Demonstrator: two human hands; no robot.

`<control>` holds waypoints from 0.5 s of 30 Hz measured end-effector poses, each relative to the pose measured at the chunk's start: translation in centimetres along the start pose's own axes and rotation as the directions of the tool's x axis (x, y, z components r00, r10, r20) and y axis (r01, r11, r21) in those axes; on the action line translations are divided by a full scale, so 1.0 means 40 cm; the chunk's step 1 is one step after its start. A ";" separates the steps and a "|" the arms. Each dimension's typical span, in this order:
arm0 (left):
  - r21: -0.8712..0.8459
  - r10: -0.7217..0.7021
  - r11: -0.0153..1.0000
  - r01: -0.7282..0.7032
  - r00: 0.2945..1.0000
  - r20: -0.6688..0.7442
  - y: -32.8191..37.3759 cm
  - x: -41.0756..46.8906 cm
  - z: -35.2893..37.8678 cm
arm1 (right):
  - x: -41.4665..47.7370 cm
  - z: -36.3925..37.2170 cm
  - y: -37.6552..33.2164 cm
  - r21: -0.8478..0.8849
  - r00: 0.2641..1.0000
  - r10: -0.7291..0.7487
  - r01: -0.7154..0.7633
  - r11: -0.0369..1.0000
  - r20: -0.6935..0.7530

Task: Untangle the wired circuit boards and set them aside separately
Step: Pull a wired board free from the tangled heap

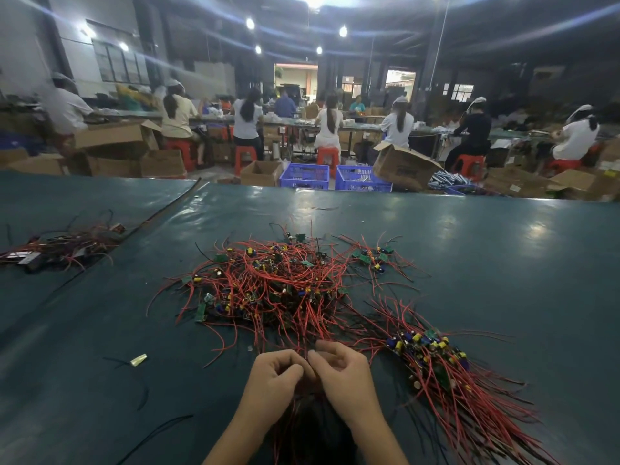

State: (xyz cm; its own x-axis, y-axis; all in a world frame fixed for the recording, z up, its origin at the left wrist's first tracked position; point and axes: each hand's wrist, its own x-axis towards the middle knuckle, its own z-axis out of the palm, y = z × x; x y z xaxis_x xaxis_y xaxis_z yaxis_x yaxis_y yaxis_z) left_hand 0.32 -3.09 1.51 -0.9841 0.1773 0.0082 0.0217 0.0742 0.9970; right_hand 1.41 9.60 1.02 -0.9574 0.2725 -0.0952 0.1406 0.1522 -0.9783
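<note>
right now both hands meet at the near edge of the dark green table. the left hand and the right hand are curled in toward each other, fingertips pinching a few red wires that run up from between them into the tangled pile of wired circuit boards in the middle of the table. the thumbs and forefingers are closed on those strands; which board the strands belong to cannot be made out.

the tangle is a loose mound of red and black leads with small green boards and yellow and blue parts poking out. to its right, touching its lower edge, lies a sorted row of boards with their wires combed out toward the near right corner. a small separate cluster of boards sits just beyond the mound on the right. far left, well apart, is another heap of wires. a small yellowish piece lies alone on the table left of the hands, near some loose black wires.

beyond the table, two blue plastic crates stand side by side on the floor; the right one holds some pale long items, too blurred to name. open cardboard boxes stand around them, contents not visible. seated workers on red stools line a farther bench.
</note>
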 end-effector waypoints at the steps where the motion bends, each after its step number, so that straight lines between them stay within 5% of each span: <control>1: -0.049 -0.031 0.998 0.031 1.000 0.001 -0.001 0.000 0.000 | -0.001 -0.005 0.004 0.038 1.000 -0.002 0.003 0.999 -0.020; 7: -0.277 -0.189 0.951 0.139 0.968 -0.166 -0.008 0.017 -0.010 | -0.003 -0.037 -0.009 0.520 1.000 0.023 -0.025 0.854 0.011; 11: -0.377 -0.307 0.885 0.274 0.951 -0.028 0.006 0.010 0.003 | -0.011 -0.053 -0.021 0.728 0.986 -0.070 -0.065 0.682 0.154; 15: -0.516 -0.202 0.837 0.180 0.979 0.014 0.031 -0.005 0.006 | -0.017 -0.055 -0.027 0.786 0.975 -0.091 -0.107 0.609 0.203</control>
State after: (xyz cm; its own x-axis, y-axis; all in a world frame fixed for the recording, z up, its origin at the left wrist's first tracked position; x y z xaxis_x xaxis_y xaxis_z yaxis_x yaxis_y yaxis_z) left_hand 0.58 -2.80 2.72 -0.9656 0.1727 -0.1947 -0.2503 -0.4121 0.8761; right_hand 2.47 11.33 2.56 -0.9974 0.0588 -0.0412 -0.0101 -0.6827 -0.7306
